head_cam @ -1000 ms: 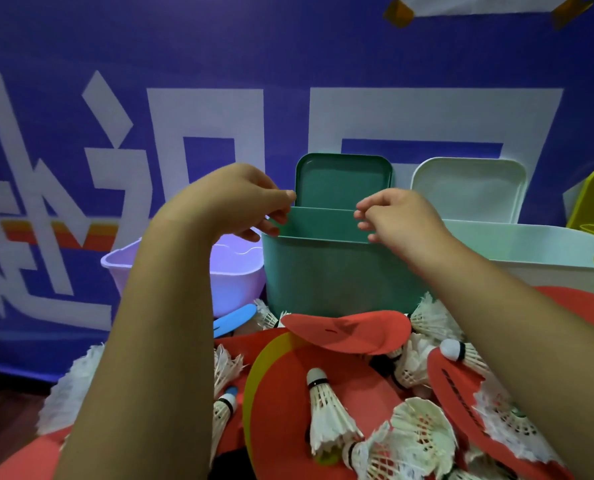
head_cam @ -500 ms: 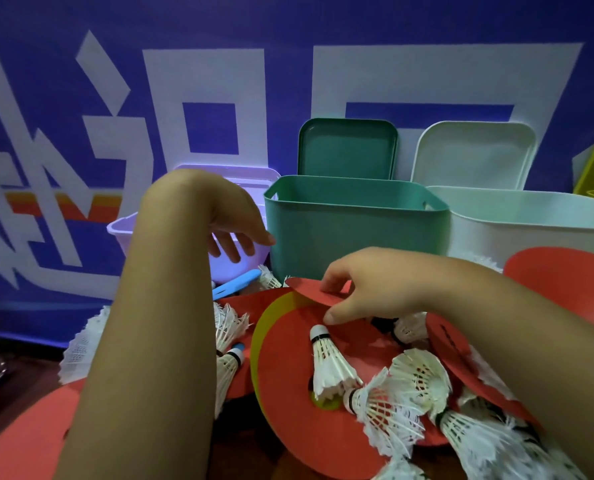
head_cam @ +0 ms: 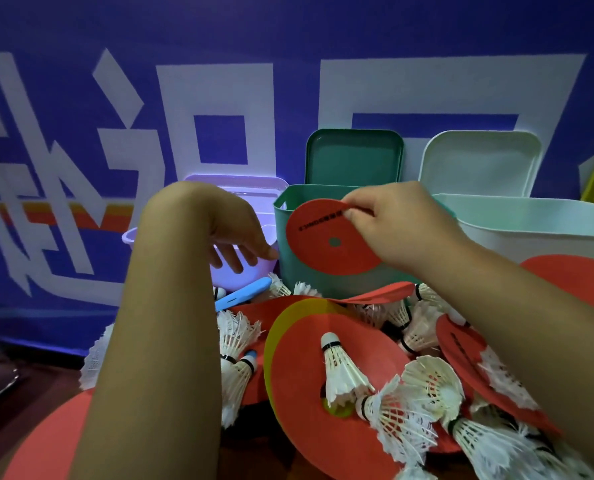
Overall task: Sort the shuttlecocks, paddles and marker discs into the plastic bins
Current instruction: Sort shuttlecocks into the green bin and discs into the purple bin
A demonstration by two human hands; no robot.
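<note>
So right now we're pinching a red marker disc (head_cam: 330, 244) by its top edge with our right hand (head_cam: 392, 226), thumb and fingertips clamped on the rim. It's hanging up in the air right in front of the green bin (head_cam: 309, 285), tilted so its flat face, little centre hole and black print are facing us. Our left hand (head_cam: 233, 233) isn't holding anything; its fingers are dangling loose in front of the lilac bin (head_cam: 128, 236), just beside the green bin's left wall. The white bin (head_cam: 531, 230) is sitting to the right of the green one, touching or nearly touching it, and the green lid (head_cam: 354, 157) and white lid (head_cam: 479, 161) are leaning upright against the blue banner (head_cam: 288, 46) behind them. Below our arms, the pile is still waiting: a big red disc (head_cam: 323, 438) is lying over a yellow disc (head_cam: 275, 341), with a shuttlecock (head_cam: 340, 372) resting on top of it and more shuttlecocks scattered around, plus a light blue handle (head_cam: 243, 297) poking out near the lilac bin.
</note>
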